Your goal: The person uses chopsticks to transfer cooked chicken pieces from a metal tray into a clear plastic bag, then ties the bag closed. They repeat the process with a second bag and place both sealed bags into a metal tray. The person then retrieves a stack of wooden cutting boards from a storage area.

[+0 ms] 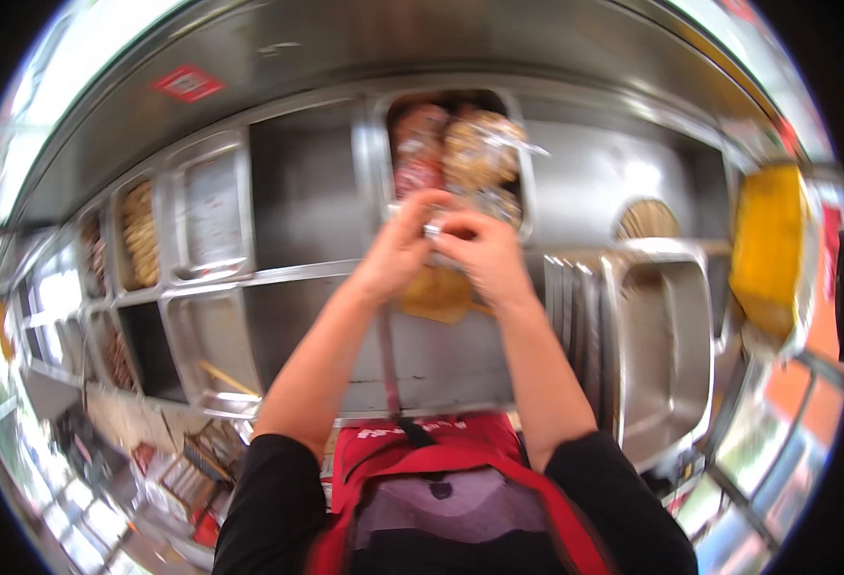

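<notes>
My left hand (404, 248) and my right hand (492, 251) meet in front of me, fingertips pinched together at what looks like the gathered neck of a plastic bag. The body of this bag (435, 296), with yellowish contents, shows below and between my hands; blur hides its details. Just beyond my fingers is a deep steel pan (527, 194) set into the counter. Inside it lie a clear bag of reddish food (420, 147) and a clear bag of light brown food pieces (483, 151). My fingers cover the pan's near edge.
Stacked steel pans (663, 359) stand to the right, near a round bundle of wooden skewers (647, 219) and a yellow container (767, 251). On the left are a shallow steel tray (210, 208), a pan of pale round food pieces (140, 237) and a pan holding a yellow stick (229, 379).
</notes>
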Motion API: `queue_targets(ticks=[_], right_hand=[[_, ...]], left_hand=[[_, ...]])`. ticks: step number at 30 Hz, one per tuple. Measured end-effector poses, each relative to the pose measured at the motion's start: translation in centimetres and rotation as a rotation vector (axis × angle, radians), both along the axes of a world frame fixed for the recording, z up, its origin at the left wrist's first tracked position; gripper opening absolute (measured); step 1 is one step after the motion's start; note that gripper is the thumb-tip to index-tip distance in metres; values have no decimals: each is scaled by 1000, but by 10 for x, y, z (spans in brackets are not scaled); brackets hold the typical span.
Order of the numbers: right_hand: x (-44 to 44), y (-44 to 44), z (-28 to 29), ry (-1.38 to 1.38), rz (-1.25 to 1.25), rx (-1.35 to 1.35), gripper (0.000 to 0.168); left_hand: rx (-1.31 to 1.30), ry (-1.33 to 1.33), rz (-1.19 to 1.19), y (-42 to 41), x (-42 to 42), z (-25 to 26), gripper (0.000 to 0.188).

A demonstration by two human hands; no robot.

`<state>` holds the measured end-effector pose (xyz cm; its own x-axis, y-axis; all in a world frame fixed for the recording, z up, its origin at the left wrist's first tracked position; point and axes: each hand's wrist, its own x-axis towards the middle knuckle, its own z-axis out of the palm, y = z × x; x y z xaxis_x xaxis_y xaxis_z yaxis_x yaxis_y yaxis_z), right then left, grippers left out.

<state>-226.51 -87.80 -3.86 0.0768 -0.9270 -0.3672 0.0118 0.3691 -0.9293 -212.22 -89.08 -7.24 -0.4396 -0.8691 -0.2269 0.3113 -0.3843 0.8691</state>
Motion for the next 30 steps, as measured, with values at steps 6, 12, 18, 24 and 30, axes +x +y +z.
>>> queue_targets(ticks=[6,12,18,24,30], right_hand=[[-10,-21,-16,-116,-103,188,17],[-43,-36,-83,-805,-516,479,18],[-46,-43,-78,-878,-460,436,17],[-28,-41,-66,-960,-466,270,34],[-5,-28,-37,-468,-296,273,37]], left_hand=[[-12,-94,-74,-17,10,-13,31],[-184,-717,-88,-8,35,-23,20],[-1160,-1100,-195,8,29,-21,13],[190,-91,175,-11,27,-23,23],[383,235,370,-13,1,-18,31]])
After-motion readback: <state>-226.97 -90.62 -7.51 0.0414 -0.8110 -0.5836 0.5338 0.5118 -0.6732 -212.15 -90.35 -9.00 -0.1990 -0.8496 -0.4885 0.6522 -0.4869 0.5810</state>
